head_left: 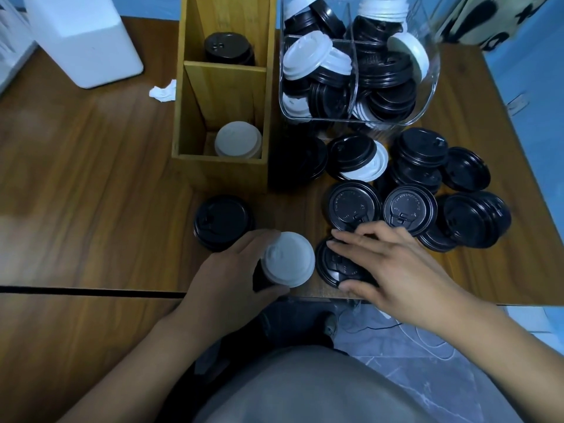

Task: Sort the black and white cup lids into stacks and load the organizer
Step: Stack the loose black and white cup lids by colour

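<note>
My left hand grips a stack of lids with a white lid on top and dark ones beneath, near the table's front edge. My right hand lies on a black lid at the front edge, thumb and fingers around its rim. A short stack of black lids stands left of my hands. Several loose black lids and one white lid are scattered to the right. The wooden organizer holds white lids in its near slot and black lids in the far slot.
A clear plastic bin with mixed black and white lids stands behind the loose pile. A white foam block and a crumpled tissue lie at the back left. The table's front edge runs just below my hands.
</note>
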